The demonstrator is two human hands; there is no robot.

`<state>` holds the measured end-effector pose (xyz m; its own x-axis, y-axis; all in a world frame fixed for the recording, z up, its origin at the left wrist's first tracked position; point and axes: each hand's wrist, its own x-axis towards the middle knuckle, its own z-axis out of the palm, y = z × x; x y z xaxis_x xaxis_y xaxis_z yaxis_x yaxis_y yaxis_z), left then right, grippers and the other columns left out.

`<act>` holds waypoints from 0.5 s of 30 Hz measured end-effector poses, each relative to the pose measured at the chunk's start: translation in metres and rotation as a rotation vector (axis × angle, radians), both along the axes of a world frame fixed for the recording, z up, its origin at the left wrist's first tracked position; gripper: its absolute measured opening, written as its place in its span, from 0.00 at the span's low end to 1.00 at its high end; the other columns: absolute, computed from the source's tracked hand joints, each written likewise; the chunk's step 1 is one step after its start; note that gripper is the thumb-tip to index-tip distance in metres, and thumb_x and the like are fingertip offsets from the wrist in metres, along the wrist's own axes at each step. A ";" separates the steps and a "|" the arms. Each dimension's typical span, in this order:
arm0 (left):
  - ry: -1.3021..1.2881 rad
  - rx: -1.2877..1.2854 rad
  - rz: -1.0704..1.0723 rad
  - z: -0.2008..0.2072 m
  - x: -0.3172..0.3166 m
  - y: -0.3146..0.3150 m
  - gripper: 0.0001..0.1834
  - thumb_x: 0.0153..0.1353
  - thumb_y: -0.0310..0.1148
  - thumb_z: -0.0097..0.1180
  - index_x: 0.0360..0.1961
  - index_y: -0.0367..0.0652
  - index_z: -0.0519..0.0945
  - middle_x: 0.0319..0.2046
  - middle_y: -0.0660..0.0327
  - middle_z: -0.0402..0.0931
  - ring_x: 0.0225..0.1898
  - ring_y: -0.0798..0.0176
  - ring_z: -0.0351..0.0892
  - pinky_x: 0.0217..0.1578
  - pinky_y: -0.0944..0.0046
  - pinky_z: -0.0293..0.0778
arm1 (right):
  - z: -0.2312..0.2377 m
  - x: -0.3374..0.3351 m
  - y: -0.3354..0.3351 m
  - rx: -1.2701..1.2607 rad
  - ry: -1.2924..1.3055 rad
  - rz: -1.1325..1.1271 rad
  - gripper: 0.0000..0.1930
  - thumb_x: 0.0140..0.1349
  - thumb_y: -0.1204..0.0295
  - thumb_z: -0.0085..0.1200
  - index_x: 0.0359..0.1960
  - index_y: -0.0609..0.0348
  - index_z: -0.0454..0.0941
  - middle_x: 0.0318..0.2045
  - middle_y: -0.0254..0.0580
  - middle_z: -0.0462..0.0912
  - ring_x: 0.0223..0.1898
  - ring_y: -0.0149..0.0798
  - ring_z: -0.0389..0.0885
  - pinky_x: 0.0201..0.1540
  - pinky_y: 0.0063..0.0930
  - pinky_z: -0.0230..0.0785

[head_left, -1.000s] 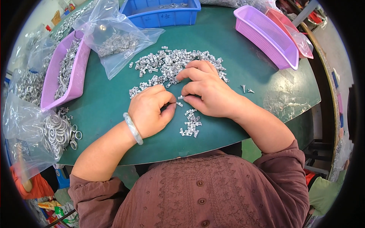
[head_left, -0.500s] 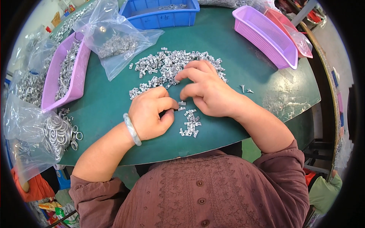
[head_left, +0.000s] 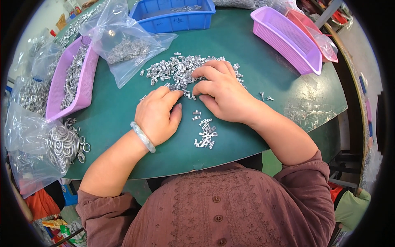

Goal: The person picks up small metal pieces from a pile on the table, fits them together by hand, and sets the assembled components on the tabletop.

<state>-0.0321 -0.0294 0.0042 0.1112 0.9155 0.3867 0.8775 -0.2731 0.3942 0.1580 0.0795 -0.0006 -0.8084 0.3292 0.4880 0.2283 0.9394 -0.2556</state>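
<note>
Nearest the body, just below the hands, a small cluster of finished metal clips (head_left: pixel 204 133) on the green table (head_left: pixel 115 119). Left hand (head_left: pixel 158 117), pale bangle (head_left: pixel 142 136) at the wrist, and right hand (head_left: pixel 222 90) meeting fingertip to fingertip at the near edge of the loose clip pile (head_left: pixel 177 70) — fingers curled narrow, pinching at something too small to make out. Farther off: clear bag (head_left: pixel 127 51) beyond the left hand, blue bin (head_left: pixel 173 16) past the pile, purple tray (head_left: pixel 288 39) up beyond the right hand.

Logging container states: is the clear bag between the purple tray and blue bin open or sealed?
Cannot tell. The clear plastic bag lies flat, small metal parts inside; its mouth isn't discernible.
</note>
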 end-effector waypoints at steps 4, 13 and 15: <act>-0.050 -0.058 0.001 -0.002 -0.001 0.000 0.10 0.54 0.28 0.57 0.38 0.43 0.81 0.32 0.57 0.74 0.34 0.50 0.77 0.34 0.53 0.73 | 0.001 -0.007 -0.005 -0.030 0.000 -0.037 0.08 0.49 0.72 0.63 0.33 0.52 0.80 0.50 0.40 0.75 0.56 0.49 0.67 0.60 0.52 0.56; -0.167 -0.018 -0.068 0.001 -0.002 0.000 0.06 0.53 0.20 0.58 0.33 0.37 0.81 0.27 0.57 0.74 0.26 0.58 0.75 0.28 0.63 0.71 | 0.004 -0.008 -0.002 -0.055 -0.009 0.004 0.06 0.50 0.70 0.63 0.30 0.54 0.83 0.49 0.43 0.76 0.58 0.51 0.66 0.63 0.56 0.51; -0.201 -0.018 -0.075 0.000 -0.003 0.001 0.06 0.53 0.20 0.57 0.34 0.37 0.81 0.27 0.56 0.75 0.25 0.60 0.75 0.27 0.64 0.71 | 0.002 -0.013 -0.001 0.006 0.054 -0.010 0.05 0.50 0.72 0.62 0.30 0.54 0.82 0.46 0.38 0.76 0.52 0.48 0.69 0.57 0.47 0.58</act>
<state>-0.0351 -0.0285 0.0040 0.1011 0.9147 0.3913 0.7580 -0.3256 0.5651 0.1448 0.0789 0.0010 -0.7773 0.3344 0.5329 0.2241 0.9387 -0.2620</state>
